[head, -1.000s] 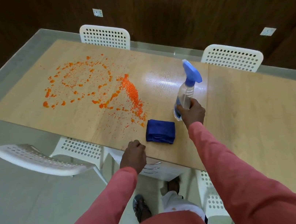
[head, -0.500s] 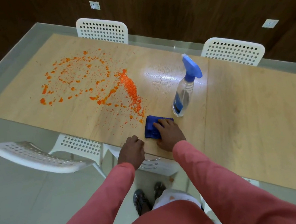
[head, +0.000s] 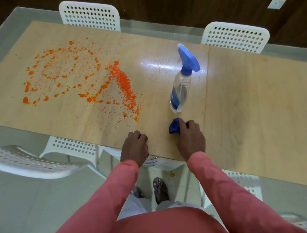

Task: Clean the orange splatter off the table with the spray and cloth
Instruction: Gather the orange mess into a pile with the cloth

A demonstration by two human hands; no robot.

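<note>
Orange splatter (head: pixel 84 84) covers the left half of the wooden table (head: pixel 256 101), in a ring of drops and a dense streak. A clear spray bottle (head: pixel 181 90) with a blue trigger head stands upright to its right, untouched. Just below the bottle, my right hand (head: pixel 190 138) grips the bunched blue cloth (head: pixel 174 126) near the table's front edge; most of the cloth is hidden under the fingers. My left hand (head: pixel 134 149) rests on the front edge with fingers curled, holding nothing.
White perforated chairs stand at the far side (head: pixel 89 14) (head: pixel 234 36) and at the near left (head: pixel 26 161). Another chair (head: pixel 242 183) sits under the table near my right arm. My feet (head: pixel 156 191) are on the grey floor.
My right hand let go of the spray bottle, moved down onto the cloth and has bunched it up, drawing it right and toward the front edge. The left hand stayed put.
</note>
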